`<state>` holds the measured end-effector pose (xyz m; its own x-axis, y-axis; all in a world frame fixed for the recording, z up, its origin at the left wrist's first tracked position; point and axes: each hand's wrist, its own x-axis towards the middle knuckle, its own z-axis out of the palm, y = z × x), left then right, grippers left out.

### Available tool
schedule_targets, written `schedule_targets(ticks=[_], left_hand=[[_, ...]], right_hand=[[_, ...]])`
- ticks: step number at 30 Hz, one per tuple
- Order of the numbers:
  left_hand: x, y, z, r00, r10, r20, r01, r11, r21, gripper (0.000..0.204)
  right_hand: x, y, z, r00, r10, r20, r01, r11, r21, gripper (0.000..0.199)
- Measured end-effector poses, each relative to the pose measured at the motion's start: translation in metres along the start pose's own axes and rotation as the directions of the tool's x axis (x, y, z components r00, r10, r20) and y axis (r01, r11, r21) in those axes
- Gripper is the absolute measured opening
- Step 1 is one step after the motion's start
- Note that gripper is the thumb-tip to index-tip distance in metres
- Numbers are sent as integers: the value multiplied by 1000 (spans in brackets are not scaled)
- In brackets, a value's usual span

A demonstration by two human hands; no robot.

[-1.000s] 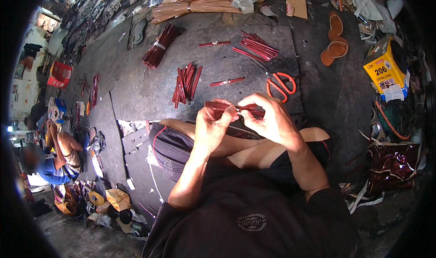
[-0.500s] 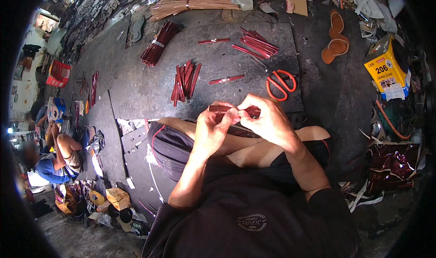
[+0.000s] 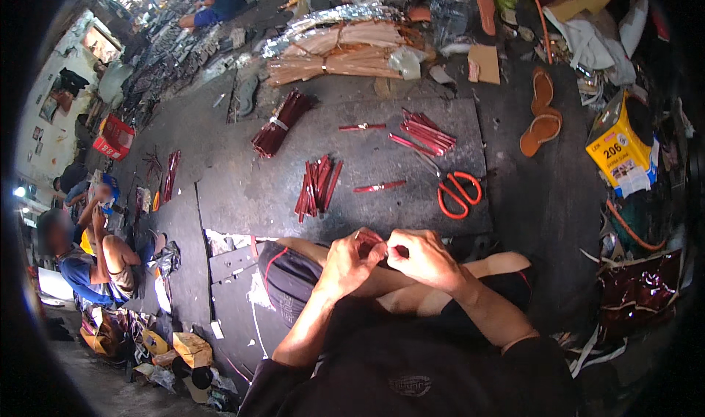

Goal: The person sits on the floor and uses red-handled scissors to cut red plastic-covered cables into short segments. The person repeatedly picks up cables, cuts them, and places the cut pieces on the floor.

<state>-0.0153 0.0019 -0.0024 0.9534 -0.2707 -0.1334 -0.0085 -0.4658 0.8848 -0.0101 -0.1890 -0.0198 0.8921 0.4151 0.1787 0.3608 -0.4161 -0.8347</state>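
My left hand (image 3: 347,264) and my right hand (image 3: 424,260) meet above my crossed legs, both closed with the fingertips pinched together. A dark red strip (image 3: 371,246) shows between the fingers of the left hand. Its other end runs to the right hand, where the fingers mostly cover it. Beyond the hands, a red strip with a small metallic piece at its middle (image 3: 380,186) lies on the dark board. Orange-handled scissors (image 3: 460,195) rest to its right, blades pointing away from me. A loose pile of red strips (image 3: 318,188) is to its left.
Farther back lie a tied bundle of dark red strips (image 3: 283,124), a second strip with a metallic piece (image 3: 362,127) and another red pile (image 3: 426,132). Brown sandals (image 3: 542,116) and a yellow box (image 3: 623,145) stand right. A person (image 3: 92,252) sits at far left.
My view has tilted up, so the board and hands appear lower. The hands stay together at the strip, and less of it shows now between the fingers.
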Motion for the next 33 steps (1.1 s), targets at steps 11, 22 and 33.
schedule_targets(ticks=[11, 22, 33], left_hand=[[-5, 6, 4, 975, 87, -205, -119, 982, -148, 14], [-4, 6, 5, 984, 89, -155, -117, 976, -185, 16], [16, 3, 10, 982, -118, -146, -50, 585, -809, 32]], right_hand=[[15, -9, -17, 916, 214, 339, -361, 809, 464, 15], [13, -4, -8, 940, 181, 291, -317, 780, 539, 13], [20, -27, -23, 938, -216, -272, 176, 970, -166, 37]])
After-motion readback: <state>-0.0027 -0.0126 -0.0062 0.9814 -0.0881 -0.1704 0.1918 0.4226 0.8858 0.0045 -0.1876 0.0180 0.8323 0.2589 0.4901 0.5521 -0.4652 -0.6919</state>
